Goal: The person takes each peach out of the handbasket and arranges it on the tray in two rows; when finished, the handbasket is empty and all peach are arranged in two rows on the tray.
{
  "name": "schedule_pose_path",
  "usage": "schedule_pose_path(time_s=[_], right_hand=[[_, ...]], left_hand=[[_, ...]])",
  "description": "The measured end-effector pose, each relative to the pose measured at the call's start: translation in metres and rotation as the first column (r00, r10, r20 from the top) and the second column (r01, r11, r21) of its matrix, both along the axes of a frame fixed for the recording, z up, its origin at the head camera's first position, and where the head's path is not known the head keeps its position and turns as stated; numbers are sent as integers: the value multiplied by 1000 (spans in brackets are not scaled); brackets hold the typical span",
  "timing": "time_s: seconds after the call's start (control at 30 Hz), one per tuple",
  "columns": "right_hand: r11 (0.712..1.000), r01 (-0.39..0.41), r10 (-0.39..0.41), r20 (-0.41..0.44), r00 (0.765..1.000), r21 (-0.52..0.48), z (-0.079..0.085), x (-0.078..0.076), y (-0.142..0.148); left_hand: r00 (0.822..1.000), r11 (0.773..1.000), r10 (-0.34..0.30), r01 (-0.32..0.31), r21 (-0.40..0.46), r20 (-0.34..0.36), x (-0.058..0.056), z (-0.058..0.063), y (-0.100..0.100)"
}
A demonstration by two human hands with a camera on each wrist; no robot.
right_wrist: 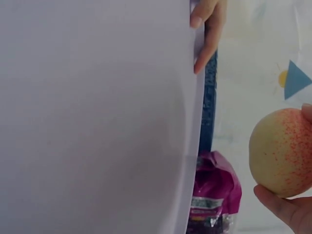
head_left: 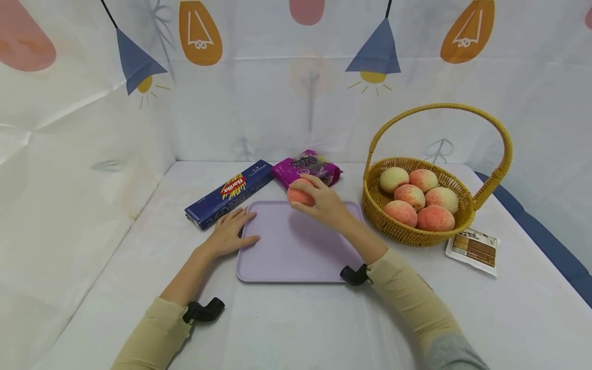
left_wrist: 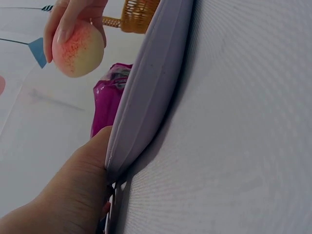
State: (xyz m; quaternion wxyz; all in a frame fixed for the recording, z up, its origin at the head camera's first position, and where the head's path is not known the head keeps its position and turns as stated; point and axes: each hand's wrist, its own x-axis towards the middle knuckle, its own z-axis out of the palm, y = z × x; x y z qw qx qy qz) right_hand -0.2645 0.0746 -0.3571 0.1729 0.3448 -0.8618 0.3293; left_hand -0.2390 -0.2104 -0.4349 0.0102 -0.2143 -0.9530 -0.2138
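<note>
Showing a white tabletop (head_left: 277, 329), backed by a white cloth backdrop (head_left: 259, 103), creased at left, printed with blue lamps (head_left: 374, 49) and orange bulbs (head_left: 200, 33). Note a pale purple tray (head_left: 282, 257) lying flat at centre. Mark a blue Barilla spaghetti box (head_left: 215, 204) slanting off past its far left corner, plus a magenta packet (head_left: 289, 165) just beyond the far edge. At right, see a wicker basket (head_left: 416, 237) with tall arched handle, holding six peaches (head_left: 436, 218), cream to coral. Beside it, find a white-and-brown packet (head_left: 476, 252), partly hidden by the basket.

Reaching in from lower right with the right hand (head_left: 326, 203), thumb and fingers clamped round a peach (head_left: 300, 194); in the head view, appearing over the tray's far edge, and in both wrist views raised clear of it. Resting the left hand (head_left: 228, 234) on the tray's left edge, fingers spread apart, thumb lying over the rim, fingertips near the box. Wearing tan sleeves (head_left: 411, 298) on both arms.
</note>
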Motion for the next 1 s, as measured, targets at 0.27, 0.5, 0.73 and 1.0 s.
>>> schedule_pose_path(time_s=[0.27,0.5,0.73,1.0], right_hand=[[998,-13,9,62,998,68,-5,-2,-13],[991,-43,29,113,993,123,-7,-3,-26],[988,-28,2,169,986,155,-12,-7,-32],[967,-76,34,173,984,242,-17,-11,-40]], left_hand=[[1000,1000,9,-9,-4,4,2,-2,-1],[1000,1000,15,-15,8,13,2,-1,-2],[1000,1000,3,-3,3,13,-2,-2,0],[1000,1000,3,-3,2,3,-2,-2,-2]])
